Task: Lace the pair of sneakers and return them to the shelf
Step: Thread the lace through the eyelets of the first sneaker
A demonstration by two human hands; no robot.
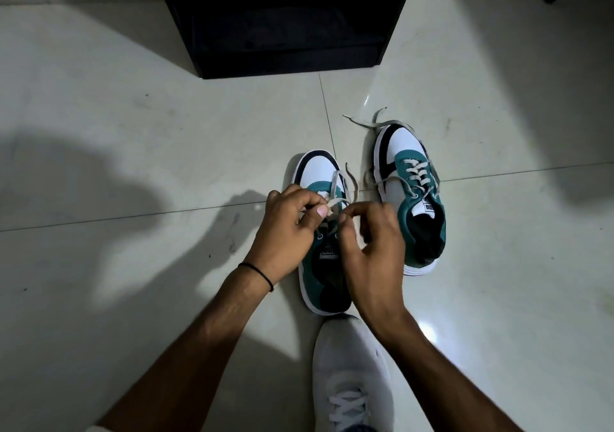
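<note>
Pale glossy floor tiles (pixel 166 125) are filling the view, with a dark shelf unit (pixel 285 22) standing at the top of the frame and the person's own grey shoe (pixel 349 365) showing at the bottom edge. The pair of sneakers is sitting on the floor between them, toes pointing toward the shelf: the left sneaker (pixel 324 232) is lying directly under both hands, while the right sneaker (pixel 410 195) is resting just beside it, laced through most of its eyelets with its lace ends trailing loose past the toe. The left hand (pixel 285 232) is pinching one strand of the grey lace (pixel 335 185) between thumb and forefinger, and the right hand (pixel 372 245) is pinching the other strand the same way, its remaining fingers curling loosely above the tongue. The lace is crossing between the two pinches, above the upper eyelets, with its loose ends standing up toward the toe. The lace looks thin, soft and limp — it will likely sag and slip unless held near its tip, so gripping close to the end should be what guides it through an eyelet. The sneakers themselves look light and fairly stiff in the sole — they should lift easily by the heel collar when going back to the shelf.
</note>
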